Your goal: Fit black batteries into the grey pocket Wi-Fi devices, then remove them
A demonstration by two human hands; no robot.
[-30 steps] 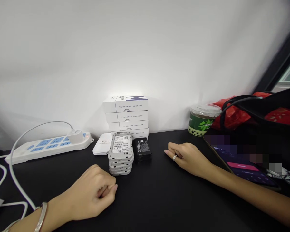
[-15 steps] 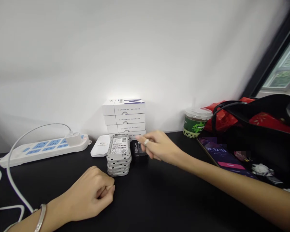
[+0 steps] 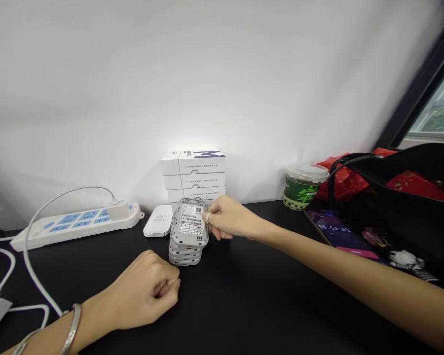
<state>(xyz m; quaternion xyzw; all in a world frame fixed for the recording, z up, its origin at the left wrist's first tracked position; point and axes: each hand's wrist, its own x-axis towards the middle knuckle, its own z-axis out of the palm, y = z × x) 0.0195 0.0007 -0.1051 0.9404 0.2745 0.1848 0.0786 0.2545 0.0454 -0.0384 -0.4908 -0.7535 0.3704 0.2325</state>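
My right hand [image 3: 225, 217] pinches the right edge of the top device [image 3: 190, 224], by its look a pocket Wi-Fi router with its back off. A printed label with a QR code and barcodes faces up on it. Beneath lies a stack of similar grey-white devices [image 3: 184, 259], and the top one sits askew to the right. My left hand [image 3: 148, 288] rests on the black table as a loose fist, just in front of the stack, with nothing visible in it. White flat covers [image 3: 158, 221] lie piled left of the stack.
White boxes [image 3: 203, 165] are stacked against the wall. On the left a power strip [image 3: 89, 222] holds a plugged charger [image 3: 118, 210] with a looping white cable. To the right are a lidded drink cup [image 3: 301, 190], a phone [image 3: 335, 228] and a black bag [image 3: 422, 207].
My right hand has moved left from beside the black 3000mAh battery onto the top device, which has shifted and tilted. My left hand stays a fist. The camera view has shifted slightly.
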